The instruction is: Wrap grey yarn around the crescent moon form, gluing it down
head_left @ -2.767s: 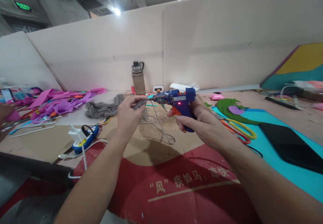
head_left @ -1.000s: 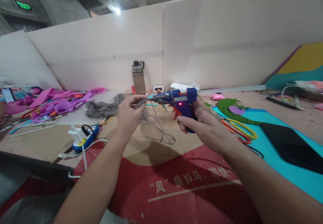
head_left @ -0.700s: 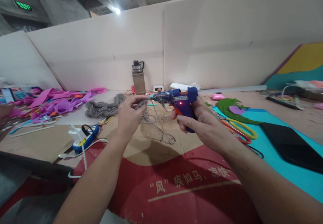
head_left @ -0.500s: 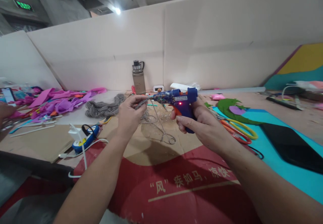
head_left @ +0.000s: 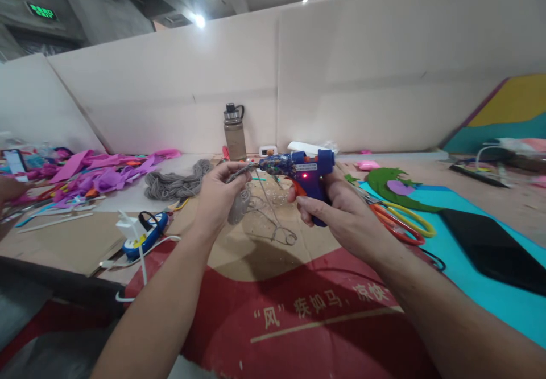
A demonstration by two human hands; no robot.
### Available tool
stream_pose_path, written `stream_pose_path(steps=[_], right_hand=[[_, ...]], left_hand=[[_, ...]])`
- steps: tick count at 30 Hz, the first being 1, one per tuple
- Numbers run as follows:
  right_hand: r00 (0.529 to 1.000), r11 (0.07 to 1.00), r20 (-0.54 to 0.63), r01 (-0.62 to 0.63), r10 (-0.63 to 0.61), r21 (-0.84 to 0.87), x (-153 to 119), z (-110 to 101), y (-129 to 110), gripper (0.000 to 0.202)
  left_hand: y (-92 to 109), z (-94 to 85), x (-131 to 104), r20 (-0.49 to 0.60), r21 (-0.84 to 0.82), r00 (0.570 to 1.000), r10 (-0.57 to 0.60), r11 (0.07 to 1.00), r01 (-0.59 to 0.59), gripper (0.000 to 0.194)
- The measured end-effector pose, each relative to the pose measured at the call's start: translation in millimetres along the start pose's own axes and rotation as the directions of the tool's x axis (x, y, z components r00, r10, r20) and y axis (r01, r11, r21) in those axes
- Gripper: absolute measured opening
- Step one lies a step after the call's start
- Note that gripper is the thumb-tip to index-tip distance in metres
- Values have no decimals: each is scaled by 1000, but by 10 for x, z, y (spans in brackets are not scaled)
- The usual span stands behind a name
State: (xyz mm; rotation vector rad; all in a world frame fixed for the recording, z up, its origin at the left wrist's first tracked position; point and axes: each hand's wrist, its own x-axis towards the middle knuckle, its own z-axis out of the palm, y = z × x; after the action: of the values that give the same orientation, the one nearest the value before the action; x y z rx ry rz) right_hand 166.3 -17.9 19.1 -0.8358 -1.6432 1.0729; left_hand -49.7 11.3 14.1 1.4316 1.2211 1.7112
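Observation:
My right hand (head_left: pixel 336 202) is wrapped round the handle of a blue glue gun (head_left: pixel 313 177) with an orange trigger and a lit red light. The gun's nozzle points left, its barrel crusted with dark, mottled glue. Pinched in my left hand (head_left: pixel 222 194) is a thin piece wrapped in grey yarn (head_left: pixel 239 174), its end close to the nozzle tip. A grey rounded piece (head_left: pixel 239 205) hangs just below my left fingers. Loose grey yarn (head_left: pixel 284 235) trails down onto the cardboard (head_left: pixel 307 237) under both hands.
Behind stand a bottle (head_left: pixel 234 131) and a grey yarn bundle (head_left: pixel 177 182). Scissors (head_left: pixel 401 222), a black tablet-like slab (head_left: pixel 490 248) and a green cutout (head_left: pixel 384 188) lie right. A blue power strip (head_left: pixel 147 235) and purple scraps (head_left: pixel 111 180) are left, with another person's hand at the edge.
The grey rounded piece now shows below my left fingers, and the yarn-wrapped piece is slightly tilted compared with before. My right hand and the glue gun have barely moved.

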Motion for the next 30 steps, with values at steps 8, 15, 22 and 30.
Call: stream_pose_path(steps=[8, 15, 22, 30], right_hand=[[1000, 1000, 1, -8, 8, -9, -21, -1, -30, 38], [1000, 1000, 1, 5, -5, -4, -13, 10, -21, 37], [998, 992, 52, -34, 27, 124, -31, -61, -51, 24], [936, 893, -117, -273, 332, 357, 215, -197, 85, 22]], left_hand=[[13, -7, 2, 23, -47, 999, -21, 999, 22, 24], [42, -1, -6, 15, -33, 1000, -11, 999, 11, 23], [29, -69, 65, -64, -89, 997, 43, 995, -48, 22], [47, -93, 66, -159, 251, 913, 377, 909, -331, 14]])
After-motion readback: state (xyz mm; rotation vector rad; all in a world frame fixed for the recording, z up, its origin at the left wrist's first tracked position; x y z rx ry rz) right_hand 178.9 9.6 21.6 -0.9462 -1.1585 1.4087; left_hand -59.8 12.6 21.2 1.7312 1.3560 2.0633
